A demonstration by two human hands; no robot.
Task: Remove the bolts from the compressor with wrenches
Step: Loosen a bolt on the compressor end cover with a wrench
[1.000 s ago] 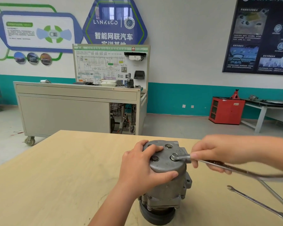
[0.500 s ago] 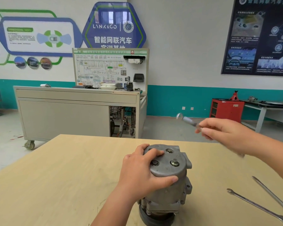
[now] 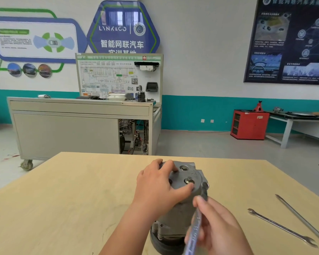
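Compressor (image 3: pixel 193 173): upright on the worktop (image 3: pixel 81 199), bolts (image 3: pixel 189 180) seated in its cap.
Left hand (image 3: pixel 155 188): curled over the cap, gripping it.
Right hand (image 3: pixel 219 227): wrapped round a wrench (image 3: pixel 204 192) (ring end beside the cap rim).
Spare wrenches (image 3: pixel 280 227): flat, well right.

Workshop behind the tabletop (image 3: pixel 63 208)
Grey wheeled cart (image 3: pixel 63 133) carries a diagram board (image 3: pixel 109 78); red cabinet (image 3: pixel 249 126) stands beside a bench (image 3: pixel 287 124).

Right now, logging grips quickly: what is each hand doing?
Left hand: grips the compressor top.
Right hand: holds a wrench.
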